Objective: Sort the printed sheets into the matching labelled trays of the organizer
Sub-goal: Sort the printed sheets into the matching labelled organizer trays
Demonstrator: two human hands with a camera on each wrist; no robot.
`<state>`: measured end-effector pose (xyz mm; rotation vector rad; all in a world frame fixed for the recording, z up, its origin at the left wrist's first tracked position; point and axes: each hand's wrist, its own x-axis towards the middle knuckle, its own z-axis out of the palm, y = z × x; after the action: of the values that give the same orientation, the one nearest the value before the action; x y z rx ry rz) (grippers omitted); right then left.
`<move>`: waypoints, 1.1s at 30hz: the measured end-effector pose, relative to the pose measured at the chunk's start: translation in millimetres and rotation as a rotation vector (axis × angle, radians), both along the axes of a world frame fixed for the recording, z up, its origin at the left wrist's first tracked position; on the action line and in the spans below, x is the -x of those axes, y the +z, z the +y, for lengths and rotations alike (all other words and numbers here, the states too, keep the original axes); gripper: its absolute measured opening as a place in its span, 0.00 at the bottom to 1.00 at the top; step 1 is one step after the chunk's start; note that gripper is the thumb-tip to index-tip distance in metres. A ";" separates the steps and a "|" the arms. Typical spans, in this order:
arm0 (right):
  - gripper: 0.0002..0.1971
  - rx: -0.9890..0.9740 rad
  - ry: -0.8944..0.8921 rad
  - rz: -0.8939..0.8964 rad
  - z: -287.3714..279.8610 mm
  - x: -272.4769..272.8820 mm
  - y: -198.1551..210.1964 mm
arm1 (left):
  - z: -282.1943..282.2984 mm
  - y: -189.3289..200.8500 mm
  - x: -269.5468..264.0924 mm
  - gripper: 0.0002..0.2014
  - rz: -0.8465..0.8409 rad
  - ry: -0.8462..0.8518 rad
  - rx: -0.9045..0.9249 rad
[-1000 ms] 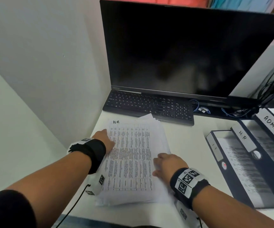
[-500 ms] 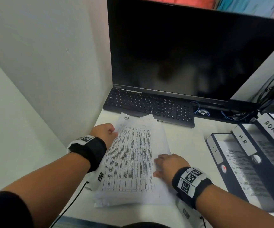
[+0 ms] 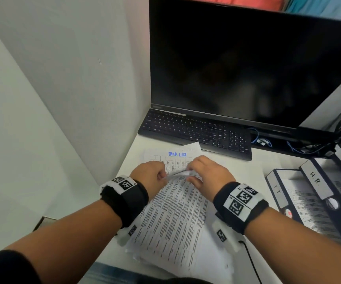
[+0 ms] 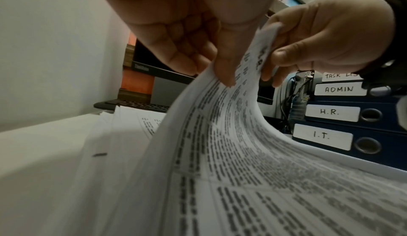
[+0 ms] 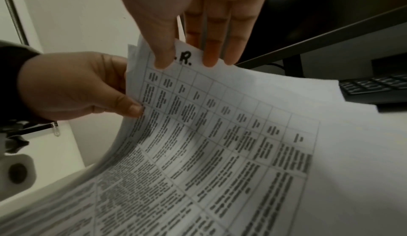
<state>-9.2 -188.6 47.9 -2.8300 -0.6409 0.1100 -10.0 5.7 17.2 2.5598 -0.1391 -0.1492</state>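
Both hands have come off the stack: my left hand [image 3: 152, 174] and right hand [image 3: 208, 173] now pinch the far edge of the white printed sheet marked H.R. [image 5: 220, 117], peeled above the paper pile [image 3: 212, 257] on the white desk [image 3: 237, 171]. Rightward, nearer my right hand, lies the navy H.R. tray [image 4: 332, 111], one of four labelled trays.

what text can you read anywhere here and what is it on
"TASK LIST": blue handwriting on the uncovered sheet
".R.": top of the lifted sheet, first letter hidden by the thumb
"I.T.": bottom tray label
"H.R.": second tray label
"ADMIN": third tray label
"TASK LIS": top tray label, cut off
Monitor logo and table print: blurred
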 end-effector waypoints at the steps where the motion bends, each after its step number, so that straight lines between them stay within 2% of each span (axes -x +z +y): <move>1: 0.10 -0.016 0.010 -0.017 -0.7 2.4 -1.3 | -0.6 -0.5 1.4 0.17 0.007 0.003 0.027; 4: 0.02 -0.048 0.039 -0.107 -6.6 5.9 -6.3 | -1.8 -1.4 2.6 0.17 0.045 0.028 0.108; 8: 0.07 -0.053 0.015 -0.131 -21.9 7.1 -13.8 | 5.0 -3.1 -4.3 0.18 0.153 0.096 0.314; 10: 0.04 -0.034 0.006 -0.077 -30.1 8.9 -10.7 | 12.3 -6.7 -10.6 0.18 0.165 0.205 0.390; 12: 0.04 0.042 -0.021 -0.035 -40.0 9.1 -10.5 | 18.8 -10.2 -16.3 0.17 0.182 0.277 0.388; 14: 0.07 -0.017 -0.021 -0.058 -45.1 13.0 -7.9 | 22.2 -11.3 -19.9 0.15 0.199 0.274 0.337; 17: 0.10 -0.087 0.024 -0.149 -52.9 17.4 -7.3 | 20.6 -7.2 -21.3 0.07 0.225 0.258 0.390; 20: 0.05 -0.108 0.087 -0.152 -52.5 21.6 1.3 | 14.7 -1.0 -19.6 0.07 0.174 0.257 0.361; 22: 0.13 -0.101 0.117 -0.187 -51.6 21.0 4.5 | 9.6 4.1 -18.0 0.06 0.129 0.210 0.272; 23: 0.15 -0.096 0.125 -0.203 -50.3 20.4 6.9 | 5.8 7.6 -16.4 0.09 0.110 0.180 0.222; 25: 0.15 -0.097 0.128 -0.241 -49.3 19.6 10.6 | -1.5 15.5 -14.0 0.04 0.087 0.134 0.154; 26: 0.15 -0.100 0.122 -0.251 -49.2 19.2 12.3 | -4.1 17.9 -13.1 0.10 0.056 0.121 0.119; 27: 0.14 -0.092 0.113 -0.251 -49.1 19.7 14.7 | -6.5 20.7 -11.6 0.19 0.013 0.091 0.076; 29: 0.11 -0.073 0.087 -0.260 -48.2 20.4 19.8 | -12.7 30.2 -8.1 0.32 -0.112 -0.030 0.024; 31: 0.13 -0.049 0.078 -0.298 -45.8 20.9 23.8 | -24.7 43.1 -2.6 0.36 -0.175 -0.213 -0.016; 33: 0.16 -0.035 0.071 -0.345 -44.5 21.3 27.7 | -40.2 54.7 2.6 0.31 -0.100 -0.381 -0.098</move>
<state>-30.5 -233.1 75.6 -2.8146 -0.8030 -0.3810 -12.6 -34.5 71.9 2.6118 -0.6729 -0.1750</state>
